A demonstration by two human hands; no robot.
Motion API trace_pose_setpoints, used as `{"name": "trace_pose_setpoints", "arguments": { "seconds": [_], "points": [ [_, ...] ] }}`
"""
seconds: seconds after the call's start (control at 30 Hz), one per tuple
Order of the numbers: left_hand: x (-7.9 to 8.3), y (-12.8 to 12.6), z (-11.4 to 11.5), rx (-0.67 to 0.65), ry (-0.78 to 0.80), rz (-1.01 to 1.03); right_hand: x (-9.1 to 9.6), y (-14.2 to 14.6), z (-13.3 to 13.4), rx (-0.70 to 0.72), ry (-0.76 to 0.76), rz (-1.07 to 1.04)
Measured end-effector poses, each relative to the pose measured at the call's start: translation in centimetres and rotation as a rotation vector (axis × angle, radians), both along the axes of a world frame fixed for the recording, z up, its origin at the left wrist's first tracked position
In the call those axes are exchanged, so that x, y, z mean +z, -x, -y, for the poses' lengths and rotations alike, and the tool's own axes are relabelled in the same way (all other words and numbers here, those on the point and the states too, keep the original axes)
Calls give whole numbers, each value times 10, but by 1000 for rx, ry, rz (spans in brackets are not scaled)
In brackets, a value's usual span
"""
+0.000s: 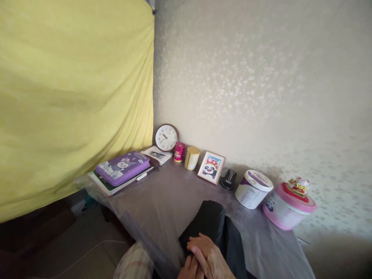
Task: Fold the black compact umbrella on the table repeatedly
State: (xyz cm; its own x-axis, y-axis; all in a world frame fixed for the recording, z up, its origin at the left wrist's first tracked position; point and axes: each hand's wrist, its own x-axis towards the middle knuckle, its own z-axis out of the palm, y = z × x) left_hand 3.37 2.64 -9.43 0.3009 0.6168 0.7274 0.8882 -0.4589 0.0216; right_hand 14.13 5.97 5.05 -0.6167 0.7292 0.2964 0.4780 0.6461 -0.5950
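From my end of the feed, I see two bare hands meeting at bottom centre: the right hand (209,252) lies over the left hand (190,268), at the near part of a black cloth (211,219) spread in folds on the table (145,207). They look at rest to me; I cannot tell whether either grips the cloth. Behind, a round clock (167,137) leans on the wall (247,73), probably for support. A picture frame (211,167) tilts back, likely so its panda faces the seat. A purple case (123,168) lies flat on a book (109,189), perhaps to save room; a cat figurine (301,185) tops a pink-lidded tub (286,214). The tabletop is grey with a soft sheen, the wall pale and leaf-patterned. A yellow curtain (72,85) fills the left, above dim floor.
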Motion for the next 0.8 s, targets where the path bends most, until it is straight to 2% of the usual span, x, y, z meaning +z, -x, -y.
{"name": "trace_pose_setpoints", "arguments": {
  "seconds": [0.03, 0.1, 0.17, 0.23, 0.33, 0.4, 0.57, 0.67, 0.8],
  "points": [
    [-2, 1, 0, -28, 34, 5, 3, -1, 3, -9, 38, -51],
    [1, 2, 3, -61, 119, 27, 4, -6, 4, -144, 77, -143],
    [10, 4, 9, -35, 196, 52, -1, -14, 1, -355, 37, -203],
    [19, 7, 15, -6, 224, 63, -12, -21, -5, -463, -55, -207],
    [26, 9, 21, 1, 213, 79, -28, -26, -8, -409, -159, -122],
    [26, 9, 22, -6, 196, 94, -31, -25, -7, -367, -181, -46],
    [25, 2, 25, 45, 277, 244, -16, -14, 5, -233, -137, 88],
    [32, 3, 26, 40, 273, 257, -6, -10, 12, -180, -83, 104],
    [44, 8, 25, 63, 205, 209, -1, -10, 14, -180, -58, 90]
  ]
}}
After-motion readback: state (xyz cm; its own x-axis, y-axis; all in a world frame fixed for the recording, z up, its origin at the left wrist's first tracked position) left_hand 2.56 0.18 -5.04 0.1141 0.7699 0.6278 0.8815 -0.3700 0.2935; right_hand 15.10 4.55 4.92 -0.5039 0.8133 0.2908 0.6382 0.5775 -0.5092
